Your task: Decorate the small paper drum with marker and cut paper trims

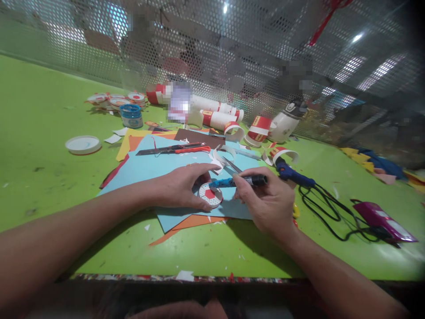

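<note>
My left hand (179, 186) curls its thumb and fingers around the edge of a small round white disc (217, 198) with a red middle and dark line markings. In my right hand (270, 201) is a blue marker pen (224, 182), gripped like a writing tool. Its tip reaches the upper part of the disc; whether it touches I cannot tell. Both hands are over light blue paper sheets (129, 177). Metal blades (231, 165) poke out beyond my right hand, which hides their rest. A black and red craft knife (159, 151) lies farther back on the paper.
At the right lie a blue glue gun (295, 175) with a black cord and a purple box-like object (381, 219). Cut paper cups (259, 128), a blue-lidded jar (131, 116), and a white lid (83, 145) stand farther back on the green table (40, 186), before a perforated screen (212, 53).
</note>
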Demonstrator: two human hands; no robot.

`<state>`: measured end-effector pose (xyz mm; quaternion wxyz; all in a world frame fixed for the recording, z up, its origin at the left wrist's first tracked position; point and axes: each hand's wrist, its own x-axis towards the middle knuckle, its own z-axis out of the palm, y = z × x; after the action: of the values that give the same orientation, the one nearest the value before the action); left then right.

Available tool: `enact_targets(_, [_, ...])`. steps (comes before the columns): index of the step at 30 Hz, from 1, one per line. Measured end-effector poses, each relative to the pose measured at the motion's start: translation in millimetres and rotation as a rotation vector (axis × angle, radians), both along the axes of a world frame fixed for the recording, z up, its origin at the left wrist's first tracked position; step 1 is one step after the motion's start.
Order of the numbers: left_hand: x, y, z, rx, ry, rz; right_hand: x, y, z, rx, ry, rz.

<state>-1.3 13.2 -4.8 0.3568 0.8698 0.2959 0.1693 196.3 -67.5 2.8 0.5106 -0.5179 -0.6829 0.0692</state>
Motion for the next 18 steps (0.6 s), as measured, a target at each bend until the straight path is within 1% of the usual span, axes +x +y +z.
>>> enact_targets(5, [-0.5, -0.1, -0.7, -0.012, -0.006, 0.004, -1.3, -1.3, 3.9, -0.001, -0.047, 0.01])
enact_targets(10, [-1.1, 0.9, -2.8, 0.003, -0.011, -0.006, -4.5, -4.1, 13.5, 0.069, -0.243, 0.058])
enact_targets(12, [-1.0, 1.1, -2.3, 0.011, -0.005, -0.008, -5.0, -4.3, 15.6, 0.081, -0.289, 0.076])
enact_targets(18, [-1.0, 1.0, -1.7, 0.023, -0.001, -0.025, -4.9, -1.6, 14.6, 0.077, -0.259, 0.075])
